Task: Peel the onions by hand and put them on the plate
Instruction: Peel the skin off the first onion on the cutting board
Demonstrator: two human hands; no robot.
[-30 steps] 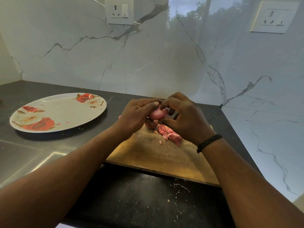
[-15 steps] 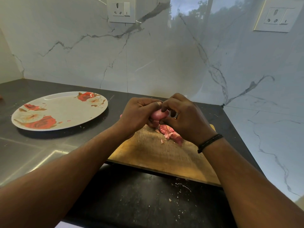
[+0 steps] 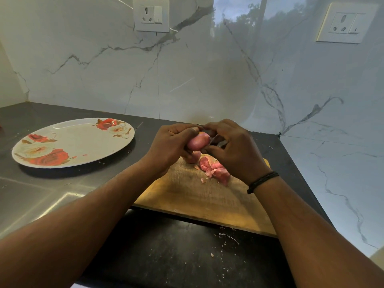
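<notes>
While our left hand (image 3: pixel 172 144) grips the onion (image 3: pixel 199 140) above the board (image 3: pixel 199 196), its long axis pointing right, our right hand (image 3: pixel 232 150) pinches its near end; the plate (image 3: pixel 72 142) lies well left.

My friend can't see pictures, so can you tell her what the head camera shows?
Two hands hold a small pink onion above a wooden cutting board: the left hand grips it and the right hand picks at its end. More onions and peel scraps lie on the board, and a rose-patterned plate sits to the left on the dark counter.
</notes>
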